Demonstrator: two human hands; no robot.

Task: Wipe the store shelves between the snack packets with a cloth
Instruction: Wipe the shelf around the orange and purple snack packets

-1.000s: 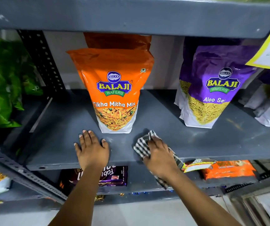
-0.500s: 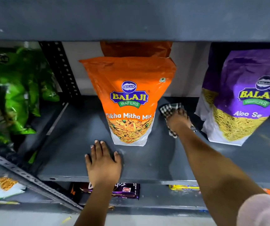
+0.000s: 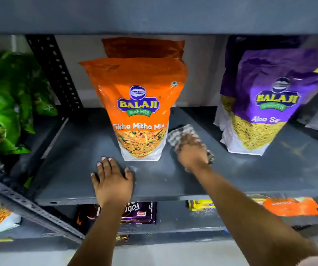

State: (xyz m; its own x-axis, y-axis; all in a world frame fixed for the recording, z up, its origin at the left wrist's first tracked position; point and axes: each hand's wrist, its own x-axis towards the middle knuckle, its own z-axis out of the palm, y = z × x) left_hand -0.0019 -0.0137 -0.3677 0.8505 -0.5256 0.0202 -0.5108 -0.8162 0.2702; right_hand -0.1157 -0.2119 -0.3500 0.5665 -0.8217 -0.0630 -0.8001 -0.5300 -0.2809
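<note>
1. The grey metal shelf (image 3: 250,175) carries an orange Balaji Tikha Mitha Mix packet (image 3: 139,112) standing upright near its middle; this packet serves as the landmark for everything else here.
2. A second orange packet (image 3: 142,48) stands directly behind the landmark packet, only its darker top showing.
3. The right hand (image 3: 191,152) lies on the shelf just to the right of the orange packet's lower corner, blurred by motion.
4. Its fingers (image 3: 187,140) are curled down over a checked cloth (image 3: 180,132), pressing it flat on the shelf; the cloth pokes out beyond the fingertips, toward the back, and sits just beside the packet's right edge.
5. The left hand (image 3: 113,181) rests palm down on the shelf in front of the orange packet and slightly to its left, near the shelf's front lip.
6. Its fingers (image 3: 106,166) are spread open and flat, holding nothing, their tips close to the packet's base but not touching it.
7. A purple Balaji Aloo Sev packet (image 3: 265,104) stands upright well to the right of the orange packet, with the cloth in the gap between the two.
8. Green packets (image 3: 10,104) hang or lean far to the left of the orange packet, beyond a perforated upright post (image 3: 56,73).
9. Below the orange packet, on the lower shelf, lies a dark purple biscuit pack (image 3: 139,213), with a yellow pack (image 3: 202,205) and an orange pack (image 3: 292,207) further right.
</note>
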